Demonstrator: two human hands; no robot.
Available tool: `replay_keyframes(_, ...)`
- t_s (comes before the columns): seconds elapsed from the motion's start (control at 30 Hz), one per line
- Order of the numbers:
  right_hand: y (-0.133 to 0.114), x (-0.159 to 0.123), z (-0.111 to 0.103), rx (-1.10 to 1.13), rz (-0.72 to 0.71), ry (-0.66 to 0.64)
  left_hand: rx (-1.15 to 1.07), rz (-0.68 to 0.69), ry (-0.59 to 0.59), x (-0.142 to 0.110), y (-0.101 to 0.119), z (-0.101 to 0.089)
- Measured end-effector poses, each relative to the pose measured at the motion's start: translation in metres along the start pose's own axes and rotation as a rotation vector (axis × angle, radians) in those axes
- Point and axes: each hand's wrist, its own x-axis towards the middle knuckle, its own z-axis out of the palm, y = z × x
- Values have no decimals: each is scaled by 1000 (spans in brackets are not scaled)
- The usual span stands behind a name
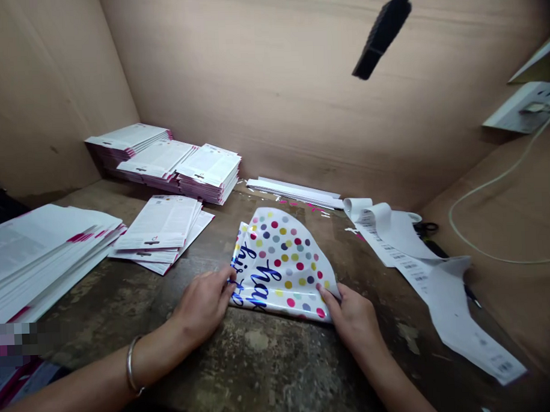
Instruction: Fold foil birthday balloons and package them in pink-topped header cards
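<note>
The shiny dotted sheet (299, 259) lay folded on the desk (258, 375). Left grip (206, 301) was closed on its left edge, right grip (357, 314) on its lower right corner. Judged light, limp, slippery and easily creased; best held by folded edges.

At eight o'clock, a slim, silvery metal bangle (129, 367) is circling the left wrist, its smooth, rounded band gleaming softly. A small, knob-like end is showing near the bangle's own five o'clock. The left forearm (91, 380), at eight o'clock, and the right forearm (393, 376), towards five, are both showing bare; the left hand (204, 301) and right hand (356, 314) are going ungloved.
</note>
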Motion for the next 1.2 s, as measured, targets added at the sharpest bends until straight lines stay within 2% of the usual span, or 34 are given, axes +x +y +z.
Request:
replay_keyframes(0.2,9,0,4,40,-84,-19,71,85,-38,-9,-2,0)
replay_keyframes(0.4,7,-1,10,-68,-64,27,138,91,-54,-17,-1,-2)
replay_keyframes(0.63,7,-12,5,-68,-115,-58,156,92,-62,-16,-2,-1)
replay_keyframes(0.83,8,-24,16,-245,-184,58,187,125,-40,-27,0,-5)
replay_keyframes(1.0,9,-26,22,-245,-252,152,194,36,20,-50,3,1)
replay_keyframes(1.2,9,-25,23,-239,-240,136,262,-90,92,-63,3,13)
